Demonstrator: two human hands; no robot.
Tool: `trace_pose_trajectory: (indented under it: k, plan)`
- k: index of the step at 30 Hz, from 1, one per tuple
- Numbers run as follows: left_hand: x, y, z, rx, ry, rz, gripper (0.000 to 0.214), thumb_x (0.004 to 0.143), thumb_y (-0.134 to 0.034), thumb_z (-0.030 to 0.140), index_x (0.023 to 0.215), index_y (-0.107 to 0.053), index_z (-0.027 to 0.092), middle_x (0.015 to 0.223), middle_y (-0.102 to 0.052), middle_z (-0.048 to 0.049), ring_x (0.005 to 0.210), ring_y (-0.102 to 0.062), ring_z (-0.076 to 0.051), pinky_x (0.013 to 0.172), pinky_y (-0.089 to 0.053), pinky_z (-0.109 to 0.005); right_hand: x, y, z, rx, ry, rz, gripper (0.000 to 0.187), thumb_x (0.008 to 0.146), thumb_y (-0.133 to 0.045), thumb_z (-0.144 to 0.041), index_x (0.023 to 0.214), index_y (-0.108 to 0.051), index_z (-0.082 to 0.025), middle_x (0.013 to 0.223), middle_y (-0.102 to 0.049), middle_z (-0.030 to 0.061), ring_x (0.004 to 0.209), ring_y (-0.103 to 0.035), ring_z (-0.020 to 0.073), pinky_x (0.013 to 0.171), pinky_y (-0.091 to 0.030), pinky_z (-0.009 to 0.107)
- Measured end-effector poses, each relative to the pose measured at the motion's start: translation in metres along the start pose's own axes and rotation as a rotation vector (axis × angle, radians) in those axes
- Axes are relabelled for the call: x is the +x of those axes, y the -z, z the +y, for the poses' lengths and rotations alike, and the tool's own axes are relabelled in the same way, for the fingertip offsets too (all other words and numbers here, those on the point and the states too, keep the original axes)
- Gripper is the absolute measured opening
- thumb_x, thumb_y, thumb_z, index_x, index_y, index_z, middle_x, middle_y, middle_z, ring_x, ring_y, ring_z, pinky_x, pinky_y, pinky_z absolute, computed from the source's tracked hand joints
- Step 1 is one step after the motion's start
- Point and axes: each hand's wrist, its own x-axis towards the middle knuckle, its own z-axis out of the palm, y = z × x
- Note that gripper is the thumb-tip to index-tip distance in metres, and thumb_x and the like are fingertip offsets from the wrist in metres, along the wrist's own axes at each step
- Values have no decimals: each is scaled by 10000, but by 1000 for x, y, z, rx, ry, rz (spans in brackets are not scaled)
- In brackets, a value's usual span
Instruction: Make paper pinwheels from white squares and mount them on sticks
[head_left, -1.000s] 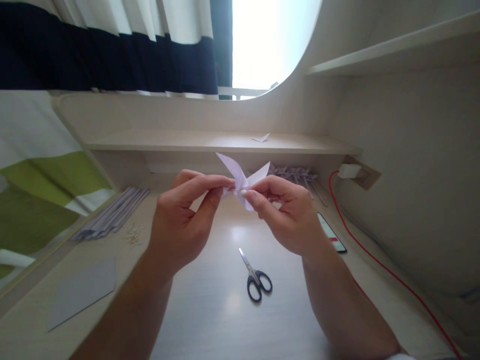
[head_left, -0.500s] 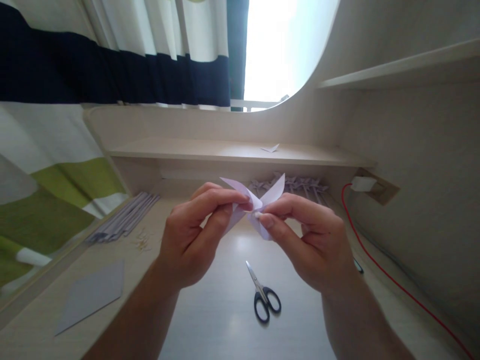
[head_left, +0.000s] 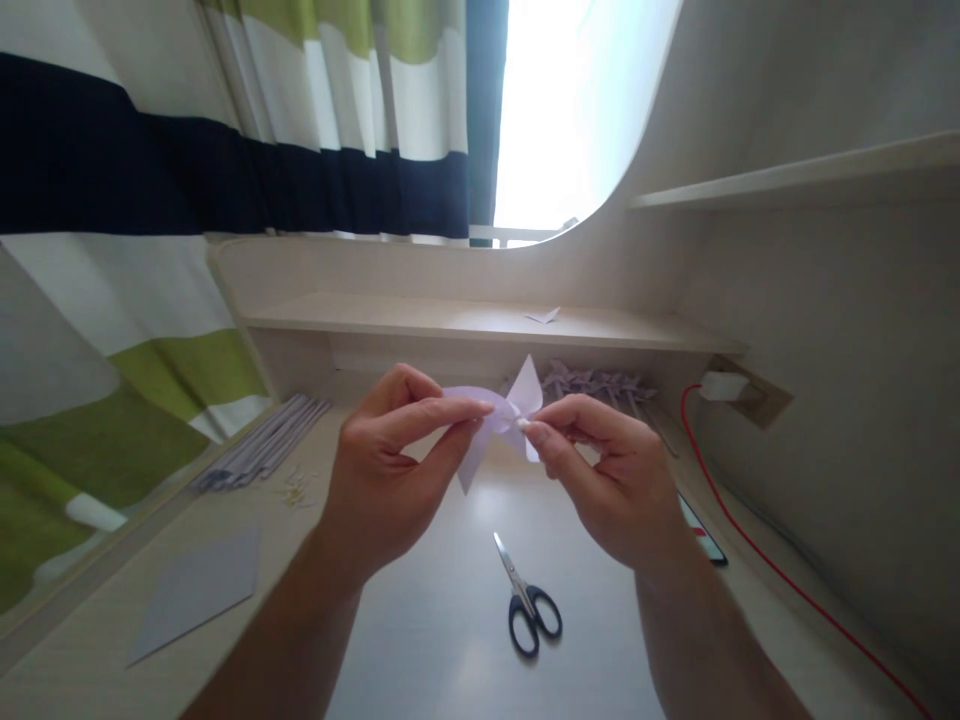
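Both hands are raised above the desk, pinching a small pale lilac folded paper piece (head_left: 501, 415) with pointed flaps. My left hand (head_left: 390, 470) grips its left side between thumb and fingers, curling one flap over. My right hand (head_left: 611, 470) pinches the middle of the piece from the right with thumb and forefinger. One flap points up, another points down-left. Black-handled scissors (head_left: 525, 600) lie shut on the desk (head_left: 420, 640) directly below my hands.
A grey paper sheet (head_left: 199, 590) lies at the front left. Rolled paper sticks (head_left: 259, 450) sit at the back left. Several finished paper pinwheels (head_left: 600, 385) lie under the shelf (head_left: 465, 320). A phone (head_left: 701, 530) and red cable (head_left: 757, 540) run along the right.
My left fingers have bent one flap over toward the middle of the paper piece. The view has tilted up slightly, showing more curtain. Both hands stay on the paper.
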Motion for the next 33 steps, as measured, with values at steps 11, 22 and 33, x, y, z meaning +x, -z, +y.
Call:
trace_pose_trajectory:
  k: [11, 22, 33]
  plan:
    - [0, -9, -11, -43, 90, 97, 215, 878, -747, 84, 1003, -793, 252, 814, -697, 15, 722, -573, -132, 703, -455, -312, 3, -4, 3, 8, -7, 61, 144, 976, -682, -269, 860, -720, -194, 715, -659, -10, 650, -589, 129, 619, -454, 276]
    - [-4, -11, -2, 119, -157, 184, 299, 779, -811, 2, 976, -807, 227, 916, -810, -7, 828, -716, -170, 776, -574, -323, -3, -5, -3, 24, 47, 96, 122, 978, -684, -241, 875, -726, -192, 717, -658, -22, 645, -586, 116, 619, -458, 260]
    - [-10, -22, 0, -40, -91, 137, 317, 807, -767, -12, 1003, -810, 234, 926, -797, -19, 845, -716, -178, 774, -579, -343, -6, -6, -7, -2, 118, 17, 100, 965, -683, -186, 870, -709, -170, 737, -635, -23, 666, -569, 111, 632, -445, 263]
